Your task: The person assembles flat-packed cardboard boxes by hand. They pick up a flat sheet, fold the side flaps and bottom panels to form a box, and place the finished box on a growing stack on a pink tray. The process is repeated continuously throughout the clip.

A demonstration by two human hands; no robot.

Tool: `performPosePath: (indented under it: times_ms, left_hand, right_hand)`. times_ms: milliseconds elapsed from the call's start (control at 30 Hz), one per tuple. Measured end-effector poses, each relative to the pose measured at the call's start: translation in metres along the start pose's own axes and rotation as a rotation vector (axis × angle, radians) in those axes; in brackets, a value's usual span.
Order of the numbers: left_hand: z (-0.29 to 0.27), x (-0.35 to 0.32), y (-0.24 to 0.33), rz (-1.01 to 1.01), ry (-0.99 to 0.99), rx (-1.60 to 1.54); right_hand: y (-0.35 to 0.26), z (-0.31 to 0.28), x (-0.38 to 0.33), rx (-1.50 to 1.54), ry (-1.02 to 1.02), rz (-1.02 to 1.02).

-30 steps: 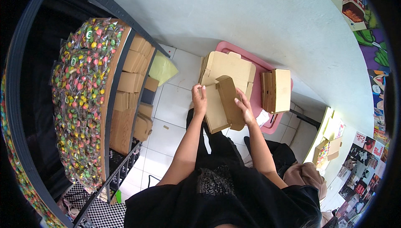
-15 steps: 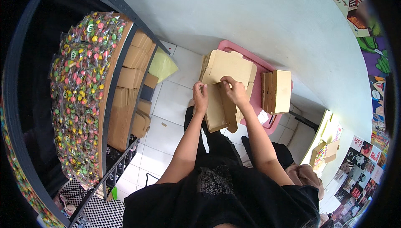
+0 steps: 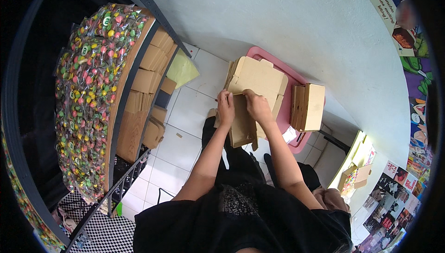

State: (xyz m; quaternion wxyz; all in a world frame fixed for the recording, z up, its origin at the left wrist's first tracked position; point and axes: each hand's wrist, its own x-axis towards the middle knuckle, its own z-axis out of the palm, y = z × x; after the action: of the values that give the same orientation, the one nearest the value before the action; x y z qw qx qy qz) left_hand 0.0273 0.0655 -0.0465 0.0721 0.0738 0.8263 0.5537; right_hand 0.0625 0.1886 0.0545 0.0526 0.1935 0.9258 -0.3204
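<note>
A partly folded brown cardboard box [image 3: 242, 130] sits in front of me with its side walls raised and its inside facing up. At its far left corner, my left hand [image 3: 226, 108] is closed, thumb and fingers pinching the wall. My right hand [image 3: 258, 108] grips the far right corner, its fingers bent over the edge and partly hiding it. Just beyond both hands lies a stack of flat cardboard box blanks [image 3: 257, 76], the top one spread out with its flaps showing.
Under the stack is a pink tray table [image 3: 286, 96]. Folded boxes [image 3: 311, 108] stand on its right side, near a white paper [image 3: 289, 135]. On the left, a shelf rack holds bagged colourful candies [image 3: 95, 100] above more cardboard boxes [image 3: 144, 81]. A pale wall [image 3: 278, 16] rises beyond.
My right hand has shifted slightly nearer and its fingers have closed over the far edge. The box's right wall now stands more upright. My left hand stays at the left corner.
</note>
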Motion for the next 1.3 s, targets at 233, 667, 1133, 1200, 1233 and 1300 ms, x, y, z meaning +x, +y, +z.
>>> performPosePath:
  times_ms: [233,667,1133,1200,1233,1300]
  left_hand:
    - [0.004,0.009,0.020,-0.198,0.067,-0.224]
    - [-0.027,0.093,0.119,-0.018,0.322,-0.317]
    - [-0.030,0.078,0.152,0.140,0.137,-0.300]
    - [-0.032,0.075,0.155,0.123,0.152,-0.286]
    - [-0.030,0.073,0.155,0.112,0.150,-0.275]
    - [-0.027,0.070,0.158,0.107,0.147,-0.274]
  right_hand:
    - [-0.040,-0.001,0.003,0.018,-0.108,-0.095]
    - [-0.013,-0.143,-0.077,-0.005,-0.067,-0.334]
    - [-0.022,-0.174,-0.081,0.164,0.102,-0.288]
    - [-0.021,-0.169,-0.083,0.149,0.127,-0.216]
    - [-0.016,-0.164,-0.084,0.143,0.141,-0.169]
    - [0.010,-0.151,-0.084,0.184,0.169,-0.143]
